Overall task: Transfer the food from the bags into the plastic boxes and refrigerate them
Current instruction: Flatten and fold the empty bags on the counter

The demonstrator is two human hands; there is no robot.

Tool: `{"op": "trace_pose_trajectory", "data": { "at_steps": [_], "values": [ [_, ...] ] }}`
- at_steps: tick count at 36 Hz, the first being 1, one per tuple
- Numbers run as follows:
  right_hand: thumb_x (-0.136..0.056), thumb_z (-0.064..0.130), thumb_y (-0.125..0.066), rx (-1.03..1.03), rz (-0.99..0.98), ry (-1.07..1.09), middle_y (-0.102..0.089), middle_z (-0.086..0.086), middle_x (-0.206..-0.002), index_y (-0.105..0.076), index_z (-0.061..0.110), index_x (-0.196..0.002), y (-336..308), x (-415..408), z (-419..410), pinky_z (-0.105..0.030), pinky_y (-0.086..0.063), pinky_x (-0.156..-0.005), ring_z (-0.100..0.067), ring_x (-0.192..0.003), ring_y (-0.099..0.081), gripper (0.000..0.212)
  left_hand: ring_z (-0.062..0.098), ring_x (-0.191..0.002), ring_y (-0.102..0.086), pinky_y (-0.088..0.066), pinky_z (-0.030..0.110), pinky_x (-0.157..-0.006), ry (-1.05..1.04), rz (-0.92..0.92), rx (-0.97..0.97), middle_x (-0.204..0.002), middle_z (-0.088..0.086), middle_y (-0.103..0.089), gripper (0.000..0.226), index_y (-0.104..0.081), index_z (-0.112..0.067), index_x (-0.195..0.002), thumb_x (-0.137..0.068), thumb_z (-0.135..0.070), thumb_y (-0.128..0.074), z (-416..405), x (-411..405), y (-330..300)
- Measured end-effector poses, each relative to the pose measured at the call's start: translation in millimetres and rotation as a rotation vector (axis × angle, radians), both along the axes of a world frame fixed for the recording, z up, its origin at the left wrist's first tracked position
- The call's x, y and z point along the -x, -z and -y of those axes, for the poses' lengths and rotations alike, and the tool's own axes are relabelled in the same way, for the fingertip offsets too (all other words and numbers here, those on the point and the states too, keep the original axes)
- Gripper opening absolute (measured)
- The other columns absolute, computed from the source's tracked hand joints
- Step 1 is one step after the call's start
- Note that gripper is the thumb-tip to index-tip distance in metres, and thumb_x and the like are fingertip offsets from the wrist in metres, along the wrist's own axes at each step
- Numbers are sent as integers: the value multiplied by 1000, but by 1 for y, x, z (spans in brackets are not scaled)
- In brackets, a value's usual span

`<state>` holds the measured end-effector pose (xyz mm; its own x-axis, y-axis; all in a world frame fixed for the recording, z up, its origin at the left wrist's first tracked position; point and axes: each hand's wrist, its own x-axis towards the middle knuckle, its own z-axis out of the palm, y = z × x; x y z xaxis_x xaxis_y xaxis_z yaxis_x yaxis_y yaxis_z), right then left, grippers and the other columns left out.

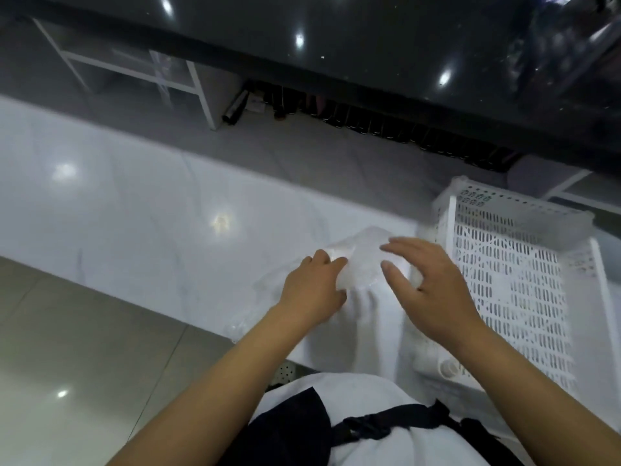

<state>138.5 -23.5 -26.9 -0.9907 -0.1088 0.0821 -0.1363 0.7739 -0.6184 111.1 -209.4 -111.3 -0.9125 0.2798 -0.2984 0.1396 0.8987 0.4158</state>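
Where the picture ends at the bottom, both bare arms are cut off, above a white top and a dark apron (pixel 295 428). In the middle, the left hand (pixel 314 290) is closed, pinching the edge of a clear plastic bag (pixel 361 260) on the white table (pixel 141 230). The right hand (pixel 433 280) is open with fingers spread, just over the bag; whether it touches is hard to tell. The bag is blurry and see-through, so what is inside cannot be made out. Just beside it, at the right, sits a white crate (pixel 510 280) full of holes, partly cut off by the frame edge. Farther up, a dark shiny counter (pixel 369 45) fills the top. Dark things (pixel 386 126) under it are too blurry to name.
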Motion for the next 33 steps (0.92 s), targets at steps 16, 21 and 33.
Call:
{"op": "trace_pose_trajectory", "data": {
  "at_steps": [16, 21, 33],
  "values": [
    [-100, 60, -2, -525, 297, 1, 16, 4, -167, 12, 41, -157, 141, 54, 34, -56, 13, -120, -24, -152, 20, 62, 27, -156, 2, -1, 43, -125, -213, -158, 77, -170, 6, 0, 58, -9, -29, -161, -107, -42, -24, 0, -32, 49],
    [-98, 65, 4, -559, 211, 12, 16, 5, -167, 13, 40, -156, 151, 57, 28, -56, 13, -120, -23, -152, 21, 64, 25, -155, 15, 8, 47, -124, -245, -156, 206, -168, 3, 13, 73, 9, -27, -160, -100, -65, -6, 12, -46, 66],
    [-96, 70, 4, -570, 174, 10, 20, 5, -166, 16, 40, -156, 159, 61, 26, -57, 15, -119, -23, -150, 26, 68, 21, -154, 17, 9, 48, -124, -376, -133, 229, -167, 2, 15, 80, 9, -25, -160, -96, -70, -8, 44, -76, 63]
  ]
}}
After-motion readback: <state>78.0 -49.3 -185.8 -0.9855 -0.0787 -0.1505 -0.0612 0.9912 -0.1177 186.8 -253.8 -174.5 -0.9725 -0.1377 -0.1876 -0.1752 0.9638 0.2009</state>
